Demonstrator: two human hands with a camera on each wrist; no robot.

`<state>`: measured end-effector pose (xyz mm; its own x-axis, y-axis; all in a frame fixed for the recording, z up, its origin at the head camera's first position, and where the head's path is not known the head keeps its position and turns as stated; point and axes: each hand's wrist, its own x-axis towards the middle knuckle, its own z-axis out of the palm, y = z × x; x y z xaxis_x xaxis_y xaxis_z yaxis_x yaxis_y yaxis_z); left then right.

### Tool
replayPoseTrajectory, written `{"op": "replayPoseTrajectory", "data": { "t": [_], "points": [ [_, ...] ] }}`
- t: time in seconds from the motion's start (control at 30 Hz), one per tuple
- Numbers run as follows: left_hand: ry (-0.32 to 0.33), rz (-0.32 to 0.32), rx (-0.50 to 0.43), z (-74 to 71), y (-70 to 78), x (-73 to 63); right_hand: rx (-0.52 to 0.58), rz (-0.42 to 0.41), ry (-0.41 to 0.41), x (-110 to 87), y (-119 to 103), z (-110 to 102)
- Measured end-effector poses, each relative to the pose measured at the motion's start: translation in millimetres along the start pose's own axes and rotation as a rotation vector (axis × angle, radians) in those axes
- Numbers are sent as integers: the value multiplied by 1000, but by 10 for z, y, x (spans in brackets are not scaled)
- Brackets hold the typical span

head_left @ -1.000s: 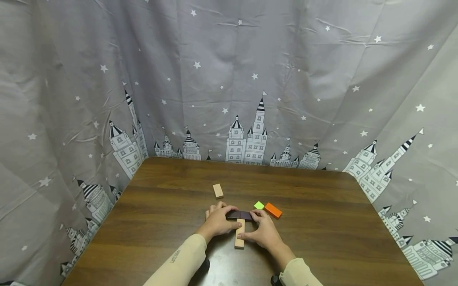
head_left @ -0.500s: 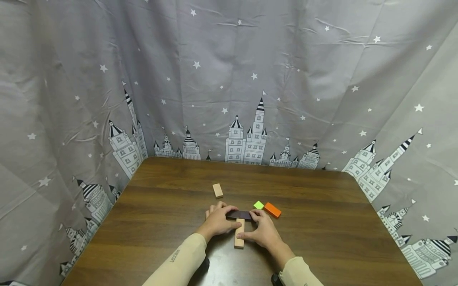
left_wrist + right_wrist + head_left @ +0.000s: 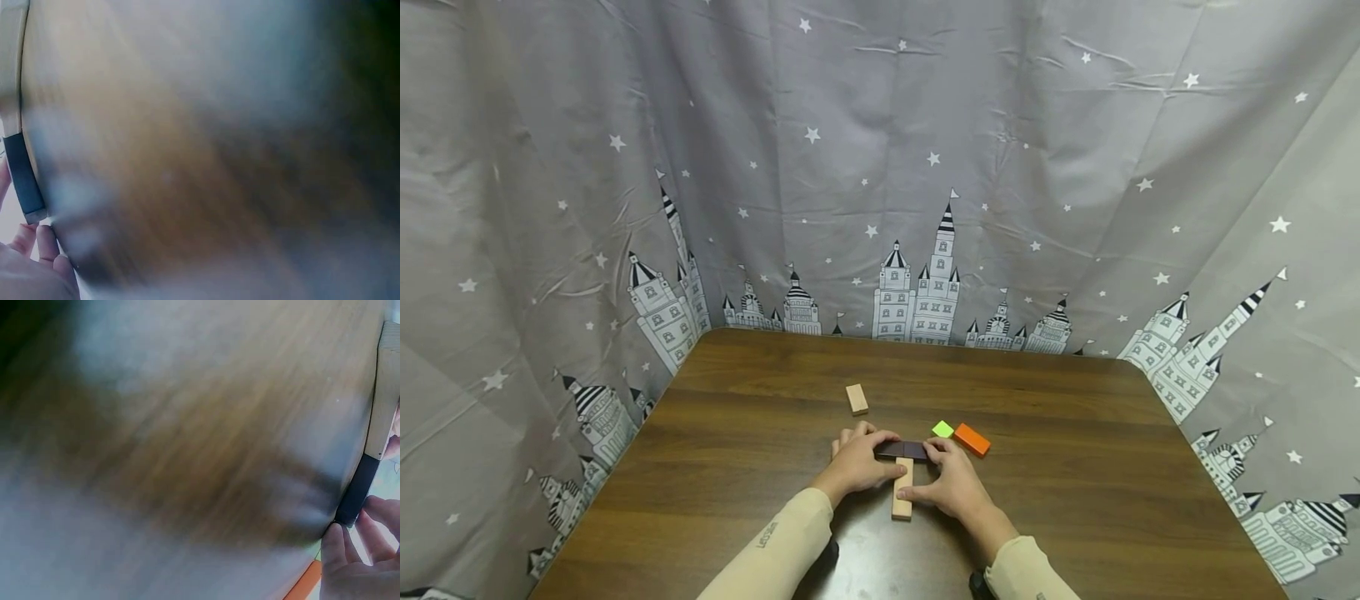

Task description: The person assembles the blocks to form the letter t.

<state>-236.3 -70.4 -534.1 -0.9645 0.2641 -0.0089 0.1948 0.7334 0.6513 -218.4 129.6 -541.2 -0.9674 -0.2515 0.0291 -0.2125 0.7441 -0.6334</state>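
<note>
Two dark wooden blocks, a left one (image 3: 889,450) and a right one (image 3: 915,451), lie end to end in a bar. A pale wooden block (image 3: 902,504) meets the bar's near side at its middle, making a T. My left hand (image 3: 852,465) holds the bar's left end with its fingers, thumb resting at the pale block's far end. From the other side, my right hand (image 3: 957,483) holds the right end, its thumb against the pale block's side. In the right wrist view, fingertips sit at the end of a dark block (image 3: 358,490).
An orange block (image 3: 972,440) and a light green block (image 3: 942,430) lie just beyond my right hand. Farther back on the brown wooden table (image 3: 760,375) is another pale block (image 3: 857,399). A grey curtain (image 3: 850,167) with printed castles hangs behind the table.
</note>
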Motion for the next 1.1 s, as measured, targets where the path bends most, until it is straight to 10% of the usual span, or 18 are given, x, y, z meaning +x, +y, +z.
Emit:
{"op": "replayPoseTrajectory", "data": {
  "t": [0.47,1.1],
  "points": [
    [19,36,-93,-75,-65,43,13,33,-18,-5,-12,0],
    [277,-34,-249,-261,-358,212,28,27,-8,-22,0,15]
  ]
}}
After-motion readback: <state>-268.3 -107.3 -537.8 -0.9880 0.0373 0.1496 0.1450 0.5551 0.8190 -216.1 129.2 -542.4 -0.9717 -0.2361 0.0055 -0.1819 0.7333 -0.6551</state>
